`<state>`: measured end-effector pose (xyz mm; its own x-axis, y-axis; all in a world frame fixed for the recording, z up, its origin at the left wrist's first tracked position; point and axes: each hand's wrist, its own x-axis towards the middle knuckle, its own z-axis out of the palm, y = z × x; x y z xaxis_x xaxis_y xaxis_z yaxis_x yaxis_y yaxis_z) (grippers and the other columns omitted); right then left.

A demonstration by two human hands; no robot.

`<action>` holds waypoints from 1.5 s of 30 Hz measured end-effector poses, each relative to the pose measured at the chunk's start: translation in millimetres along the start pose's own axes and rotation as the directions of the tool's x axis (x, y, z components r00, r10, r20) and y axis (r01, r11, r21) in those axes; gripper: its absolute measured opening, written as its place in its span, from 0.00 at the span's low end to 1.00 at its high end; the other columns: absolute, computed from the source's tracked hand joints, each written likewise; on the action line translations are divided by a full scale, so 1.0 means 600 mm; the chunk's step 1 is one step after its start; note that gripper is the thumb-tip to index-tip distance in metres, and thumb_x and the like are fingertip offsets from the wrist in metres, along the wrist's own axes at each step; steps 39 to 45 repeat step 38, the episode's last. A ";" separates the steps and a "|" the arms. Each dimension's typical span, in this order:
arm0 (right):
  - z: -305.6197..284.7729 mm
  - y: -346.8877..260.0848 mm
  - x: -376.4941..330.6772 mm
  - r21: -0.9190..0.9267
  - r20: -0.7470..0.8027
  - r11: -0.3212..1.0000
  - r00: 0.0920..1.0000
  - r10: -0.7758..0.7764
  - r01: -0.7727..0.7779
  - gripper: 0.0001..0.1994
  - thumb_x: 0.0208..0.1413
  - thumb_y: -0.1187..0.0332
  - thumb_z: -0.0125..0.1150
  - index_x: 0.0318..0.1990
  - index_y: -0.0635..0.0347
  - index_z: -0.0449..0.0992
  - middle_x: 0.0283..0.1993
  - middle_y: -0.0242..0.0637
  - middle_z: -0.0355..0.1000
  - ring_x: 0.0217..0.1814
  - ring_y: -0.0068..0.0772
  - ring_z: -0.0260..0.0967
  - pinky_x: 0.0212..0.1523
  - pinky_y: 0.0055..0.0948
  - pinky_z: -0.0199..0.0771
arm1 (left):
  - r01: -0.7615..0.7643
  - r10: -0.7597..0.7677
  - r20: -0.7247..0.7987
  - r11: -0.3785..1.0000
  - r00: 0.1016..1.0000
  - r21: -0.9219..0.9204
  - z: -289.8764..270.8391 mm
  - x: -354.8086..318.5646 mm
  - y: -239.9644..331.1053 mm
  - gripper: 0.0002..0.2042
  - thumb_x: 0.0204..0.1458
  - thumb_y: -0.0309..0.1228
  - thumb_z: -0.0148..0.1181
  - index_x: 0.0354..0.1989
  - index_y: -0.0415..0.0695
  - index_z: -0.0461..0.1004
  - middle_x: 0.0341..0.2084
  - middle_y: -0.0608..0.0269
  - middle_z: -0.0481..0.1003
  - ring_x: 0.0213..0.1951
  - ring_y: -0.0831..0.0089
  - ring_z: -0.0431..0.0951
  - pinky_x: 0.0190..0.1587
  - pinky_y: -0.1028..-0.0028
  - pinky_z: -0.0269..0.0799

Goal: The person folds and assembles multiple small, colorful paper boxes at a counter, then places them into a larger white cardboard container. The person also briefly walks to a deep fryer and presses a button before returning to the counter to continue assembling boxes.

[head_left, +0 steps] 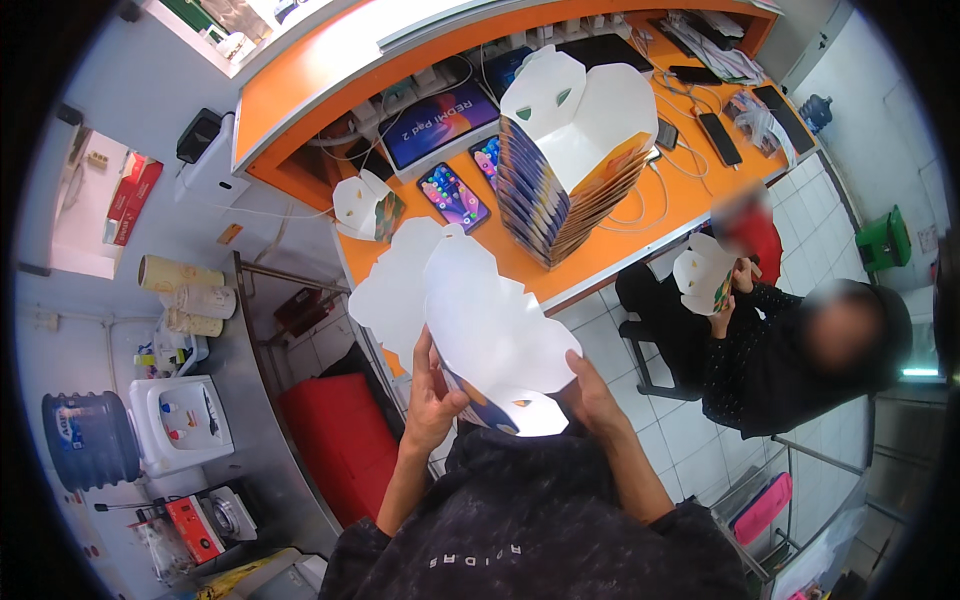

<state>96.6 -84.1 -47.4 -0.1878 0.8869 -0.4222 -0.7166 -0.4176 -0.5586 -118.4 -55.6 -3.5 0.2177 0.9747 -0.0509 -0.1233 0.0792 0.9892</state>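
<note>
A paper food box, white inside and with a coloured print on its outside, is held in front of my chest, its flaps standing apart. My left hand grips its left side, thumb near the printed wall. On the opposite side, my right hand is closed on the box's edge, thumb uppermost and the other fingers mostly hidden. White flat box blanks lie just beyond, at the desk's near edge. Farther off, a tall stack of nested printed boxes stands on the orange desk.
Phones, a boxed tablet and tangled cables cover the desk, with a single folded box at its left. At right, a seated person holds another box. A red seat and metal counter are at left.
</note>
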 end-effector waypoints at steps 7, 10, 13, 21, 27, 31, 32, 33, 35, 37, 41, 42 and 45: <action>0.060 -0.081 -0.043 -0.810 0.184 0.491 0.935 -0.304 0.319 0.21 0.62 0.61 0.57 0.57 0.68 0.68 0.52 0.39 0.72 0.53 0.29 0.68 0.54 0.30 0.66 | -0.249 0.211 0.153 0.571 0.965 0.782 0.054 0.000 0.024 0.49 0.36 0.37 0.78 0.68 0.48 0.55 0.62 0.40 0.59 0.61 0.45 0.65 0.59 0.58 0.66; 0.082 -0.070 -0.030 -0.653 0.150 0.749 0.989 -0.018 0.113 0.15 0.63 0.69 0.56 0.53 0.68 0.72 0.42 0.31 0.73 0.42 0.16 0.65 0.45 0.22 0.70 | -0.306 0.251 0.199 0.518 0.947 0.799 0.069 0.010 0.017 0.48 0.35 0.37 0.78 0.68 0.52 0.56 0.63 0.39 0.57 0.63 0.43 0.61 0.60 0.53 0.63; 0.077 -0.059 -0.026 -0.633 0.105 0.760 0.989 -0.103 0.146 0.13 0.60 0.69 0.56 0.49 0.68 0.76 0.34 0.35 0.76 0.37 0.20 0.69 0.41 0.25 0.71 | -0.300 0.228 0.205 0.547 0.952 0.782 0.067 0.006 0.015 0.43 0.38 0.34 0.76 0.66 0.54 0.60 0.66 0.39 0.52 0.66 0.41 0.55 0.64 0.46 0.53; 0.072 -0.078 -0.029 -0.657 0.334 0.681 0.935 -0.121 0.323 0.14 0.58 0.74 0.53 0.51 0.66 0.73 0.39 0.44 0.75 0.39 0.27 0.71 0.42 0.29 0.70 | -0.468 0.373 0.311 0.473 0.874 0.747 0.052 0.008 -0.004 0.33 0.43 0.27 0.71 0.62 0.52 0.67 0.66 0.50 0.57 0.69 0.47 0.54 0.69 0.45 0.42; 0.080 -0.093 -0.029 -0.723 0.363 0.586 0.923 -0.129 0.366 0.11 0.56 0.74 0.55 0.46 0.67 0.72 0.35 0.49 0.72 0.35 0.43 0.70 0.39 0.33 0.69 | -0.414 0.397 0.217 0.519 0.892 0.748 0.059 0.000 -0.008 0.27 0.41 0.28 0.72 0.54 0.54 0.75 0.61 0.58 0.66 0.66 0.52 0.60 0.68 0.40 0.41; 0.083 -0.087 -0.020 -0.815 0.260 0.506 0.958 -0.118 0.284 0.09 0.56 0.72 0.59 0.43 0.66 0.73 0.35 0.48 0.73 0.35 0.49 0.69 0.38 0.35 0.69 | -0.405 0.414 0.198 0.505 0.889 0.762 0.063 0.006 -0.004 0.24 0.41 0.29 0.73 0.51 0.53 0.78 0.57 0.62 0.70 0.65 0.53 0.61 0.68 0.42 0.42; 0.082 -0.085 -0.020 -0.767 0.313 0.524 0.929 -0.200 0.371 0.09 0.56 0.72 0.60 0.42 0.66 0.73 0.35 0.48 0.73 0.36 0.49 0.70 0.38 0.36 0.70 | -0.406 0.419 0.197 0.499 0.886 0.765 0.062 0.008 -0.004 0.24 0.40 0.29 0.73 0.50 0.53 0.79 0.56 0.63 0.71 0.65 0.53 0.62 0.68 0.42 0.42; 0.079 -0.082 -0.022 -0.760 0.312 0.518 0.919 -0.239 0.393 0.09 0.56 0.71 0.60 0.41 0.66 0.73 0.35 0.48 0.73 0.36 0.49 0.70 0.38 0.36 0.70 | -0.412 0.429 0.198 0.493 0.881 0.766 0.061 0.006 -0.005 0.23 0.40 0.29 0.73 0.49 0.53 0.79 0.55 0.63 0.72 0.64 0.54 0.62 0.68 0.43 0.42; 0.063 -0.072 -0.029 -0.787 0.330 0.445 0.901 -0.281 0.427 0.08 0.56 0.70 0.61 0.40 0.63 0.74 0.36 0.46 0.74 0.41 0.48 0.72 0.41 0.37 0.70 | -0.377 0.396 0.160 0.566 0.904 0.733 0.052 0.001 -0.017 0.22 0.40 0.29 0.73 0.48 0.53 0.80 0.54 0.64 0.72 0.64 0.54 0.63 0.68 0.44 0.42; 0.056 -0.068 -0.028 -0.821 0.343 0.308 0.847 -0.406 0.480 0.08 0.56 0.70 0.61 0.42 0.59 0.76 0.40 0.43 0.75 0.48 0.45 0.71 0.50 0.39 0.67 | -0.359 0.364 0.145 0.635 0.920 0.684 0.055 0.011 -0.021 0.22 0.41 0.29 0.73 0.49 0.53 0.80 0.54 0.64 0.72 0.64 0.54 0.62 0.69 0.43 0.42; 0.052 -0.078 -0.024 -0.839 0.392 0.220 0.833 -0.390 0.497 0.08 0.56 0.69 0.61 0.44 0.57 0.76 0.48 0.39 0.75 0.56 0.40 0.70 0.65 0.49 0.55 | -0.359 0.343 0.160 0.661 0.926 0.659 0.053 0.009 -0.009 0.22 0.41 0.29 0.73 0.49 0.54 0.80 0.54 0.64 0.72 0.65 0.53 0.62 0.69 0.43 0.42; 0.052 -0.078 -0.024 -0.839 0.392 0.220 0.833 -0.390 0.497 0.08 0.56 0.69 0.61 0.44 0.57 0.76 0.48 0.39 0.75 0.56 0.40 0.70 0.65 0.49 0.55 | -0.359 0.343 0.160 0.661 0.926 0.659 0.053 0.009 -0.009 0.22 0.41 0.29 0.73 0.49 0.54 0.80 0.54 0.64 0.72 0.65 0.53 0.62 0.69 0.43 0.42; 0.052 -0.078 -0.024 -0.839 0.392 0.220 0.833 -0.390 0.497 0.08 0.56 0.69 0.61 0.44 0.57 0.76 0.48 0.39 0.75 0.56 0.40 0.70 0.65 0.49 0.55 | -0.359 0.343 0.160 0.661 0.926 0.659 0.053 0.009 -0.009 0.22 0.41 0.29 0.73 0.49 0.54 0.80 0.54 0.64 0.72 0.65 0.53 0.62 0.69 0.43 0.42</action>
